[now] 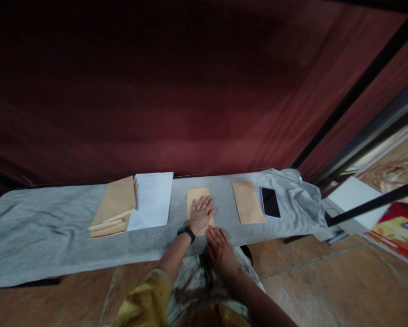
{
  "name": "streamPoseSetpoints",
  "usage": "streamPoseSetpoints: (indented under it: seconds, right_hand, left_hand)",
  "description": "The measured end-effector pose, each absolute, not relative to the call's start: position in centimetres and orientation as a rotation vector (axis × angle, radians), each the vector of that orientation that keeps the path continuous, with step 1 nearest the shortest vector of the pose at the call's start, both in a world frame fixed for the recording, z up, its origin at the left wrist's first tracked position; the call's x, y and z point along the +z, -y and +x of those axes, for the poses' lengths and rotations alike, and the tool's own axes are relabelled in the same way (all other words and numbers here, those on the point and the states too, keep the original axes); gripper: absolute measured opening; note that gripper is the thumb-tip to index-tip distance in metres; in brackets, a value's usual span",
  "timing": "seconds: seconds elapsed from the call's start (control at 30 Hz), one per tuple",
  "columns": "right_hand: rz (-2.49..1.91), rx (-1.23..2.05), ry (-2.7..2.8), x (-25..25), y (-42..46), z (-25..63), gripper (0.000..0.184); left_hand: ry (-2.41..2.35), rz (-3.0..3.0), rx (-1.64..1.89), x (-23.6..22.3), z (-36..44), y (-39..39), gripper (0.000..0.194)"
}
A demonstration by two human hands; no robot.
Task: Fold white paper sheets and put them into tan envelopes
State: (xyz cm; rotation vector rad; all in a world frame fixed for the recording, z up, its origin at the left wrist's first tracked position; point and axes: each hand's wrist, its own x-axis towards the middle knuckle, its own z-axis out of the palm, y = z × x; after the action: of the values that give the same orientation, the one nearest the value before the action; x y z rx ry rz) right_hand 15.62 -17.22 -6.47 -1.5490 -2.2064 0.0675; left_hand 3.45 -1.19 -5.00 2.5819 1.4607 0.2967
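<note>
A small brown paper envelope (191, 194) lies flat on the grey cloth, upright to me. Across its middle my left hand (200, 213) rests palm down with the fingers stretched out; a dark band is on that wrist. Just below and to the right, my right hand (220, 247) lies flat at the envelope's lower right corner, its fingertips at or touching the edge. A second brown envelope (248, 202) lies to the right, apart from both hands. What is under my left palm is hidden.
A phone (271, 202) lies right of the second envelope. On the left, a stack of large brown envelopes (117, 200) overlaps white paper sheets (154, 200). Grey cloth (71, 247) covers the narrow bench. Behind it hangs a dark red panel (190, 113); black bars (353, 100) stand right.
</note>
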Motion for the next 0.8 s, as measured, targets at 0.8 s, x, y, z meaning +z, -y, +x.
streamPoseSetpoints:
  seconds: [0.8]
  right_hand:
    - [-1.593,0.09,2.231,-6.0,17.7,15.6,0.05]
  left_hand:
    - [-1.366,2.757,0.386,-3.9,-3.9,14.1,0.056]
